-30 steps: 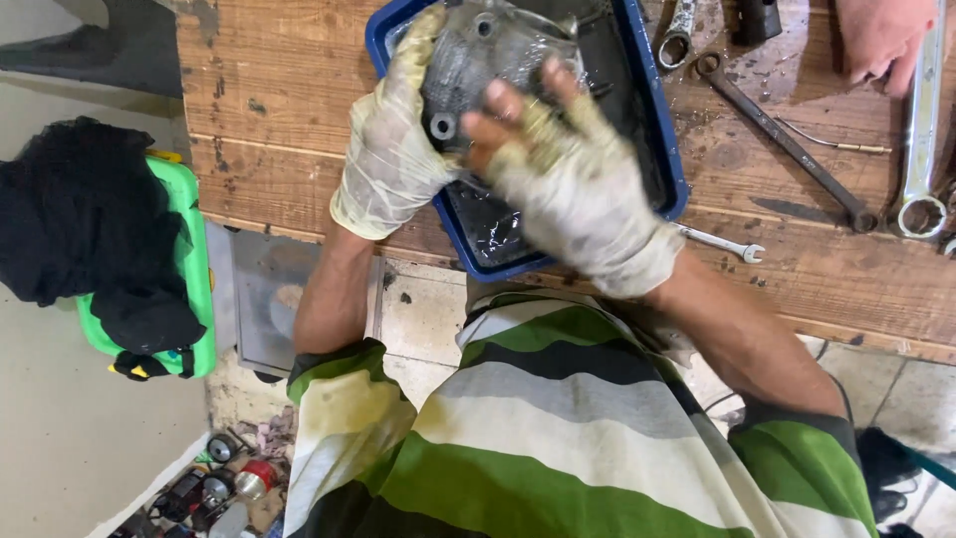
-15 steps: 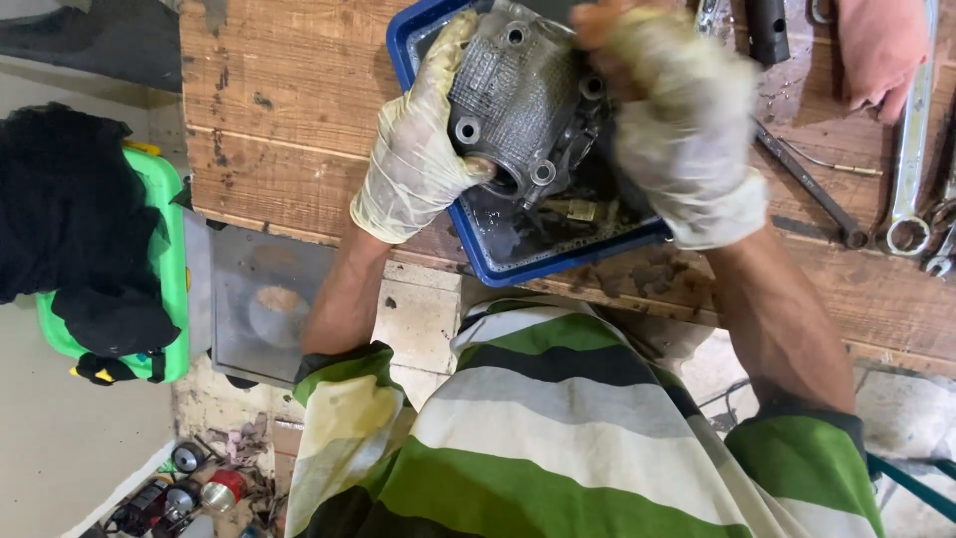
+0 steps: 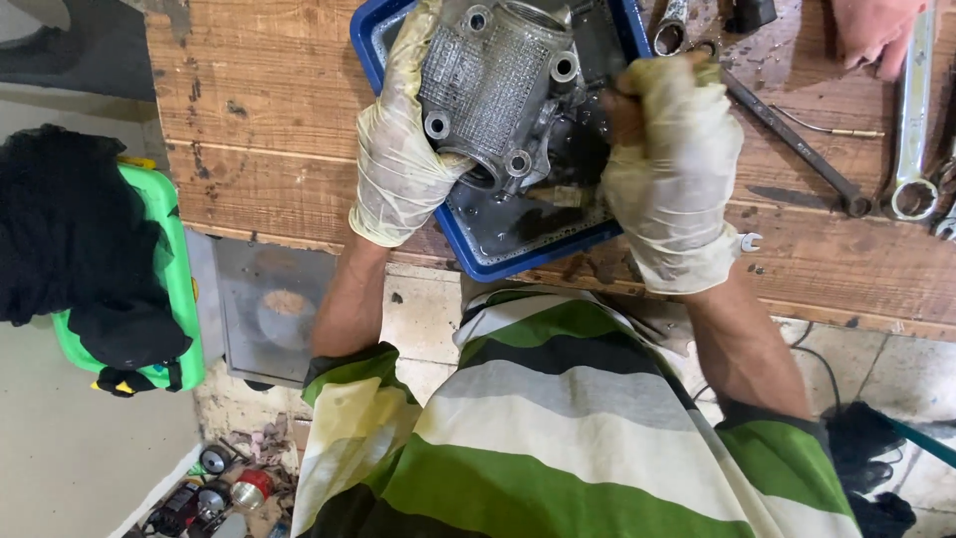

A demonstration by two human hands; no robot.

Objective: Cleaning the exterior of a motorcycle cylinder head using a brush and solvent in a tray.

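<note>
Cast-metal engine casing (image 3: 495,85): judged heavy, rigid, oily. Left hand (image 3: 398,149) clasps its finned flank; right hand (image 3: 669,169) is fisted at its far side, contents hidden.

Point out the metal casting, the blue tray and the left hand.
metal casting (image 3: 495,80), head view, on its ribbed side.
blue tray (image 3: 518,261), head view, on its near rim.
left hand (image 3: 398,164), head view, on the gloved back of the hand.

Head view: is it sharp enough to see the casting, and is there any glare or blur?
Head view: the finned metal casting is sharp, evenly lit, no harsh glare; the right hand is slightly motion-blurred; the left hand is crisp; the blue tray interior sits in shadow.
</note>
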